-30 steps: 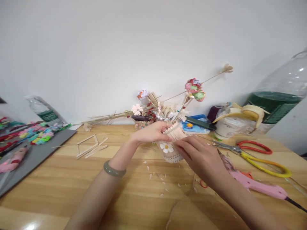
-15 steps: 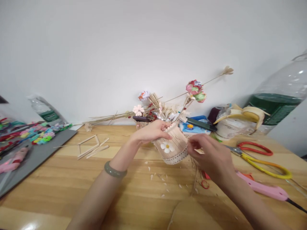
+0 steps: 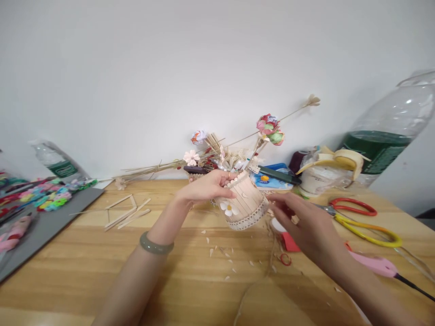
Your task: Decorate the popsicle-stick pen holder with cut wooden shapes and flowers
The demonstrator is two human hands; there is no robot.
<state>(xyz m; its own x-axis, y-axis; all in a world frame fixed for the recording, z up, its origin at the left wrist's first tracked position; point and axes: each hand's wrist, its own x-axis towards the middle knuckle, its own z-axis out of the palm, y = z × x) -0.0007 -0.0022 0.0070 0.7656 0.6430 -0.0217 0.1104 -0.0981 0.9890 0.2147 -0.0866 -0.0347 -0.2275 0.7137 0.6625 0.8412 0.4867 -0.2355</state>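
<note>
My left hand [image 3: 210,186] grips a small cup [image 3: 243,197] made of pale wooden craft sticks, tilted above the table. A white flower with a yellow centre [image 3: 229,208] is fixed to its side, a lace band [image 3: 248,218] circles its lower end, and a scalloped trim runs along the other end. At the lace-banded end, on the right, the bent fingers of my right hand [image 3: 295,215] come together. What lies between those fingertips is hidden. Below the cup, a thin string [image 3: 249,287] trails over the wooden table.
Scissors [image 3: 356,222] and a pink glue gun [image 3: 375,263] lie at right. A large bottle [image 3: 377,145] and a banana peel [image 3: 340,160] stand behind. Craft flowers [image 3: 268,129] rise at the back; loose wooden sticks [image 3: 125,210] and a grey mat [image 3: 68,217] are left.
The cup has tilted further and turned slightly in my left hand. My right hand has shifted a little, its fingers more spread, uncovering a white and red object beneath. The view has swung slightly right.
</note>
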